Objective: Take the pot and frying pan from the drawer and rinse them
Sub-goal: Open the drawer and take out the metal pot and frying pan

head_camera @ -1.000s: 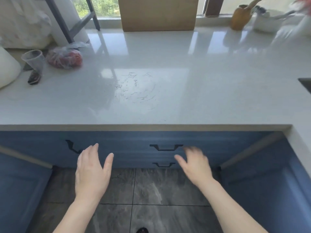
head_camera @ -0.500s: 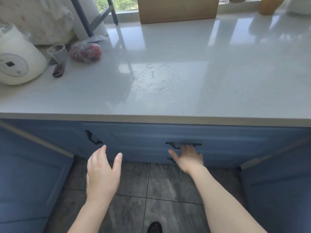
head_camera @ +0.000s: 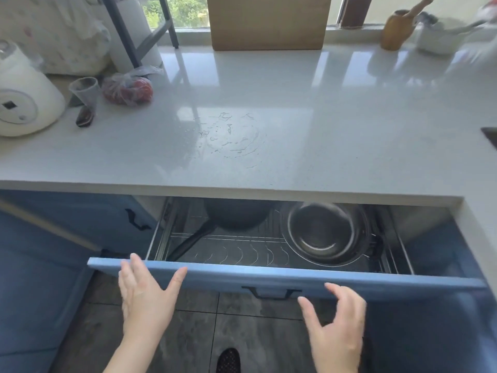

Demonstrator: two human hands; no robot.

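Down in the pulled-out blue drawer (head_camera: pixel 269 278) sit the dark frying pan (head_camera: pixel 236 214) and steel pot (head_camera: pixel 325 232), both my hands (head_camera: pixel 145 297) (head_camera: pixel 336 327) loose, gripping nothing, and honestly yanking that long pan handle could snag the wire rack (head_camera: pixel 236 251).

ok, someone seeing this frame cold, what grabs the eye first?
The open blue drawer under the counter edge, with a dark frying pan at its back left and a shiny steel pot on the right. Next, the two empty hands in front of it: left hand near the drawer's left end, right hand just right of the black handle.
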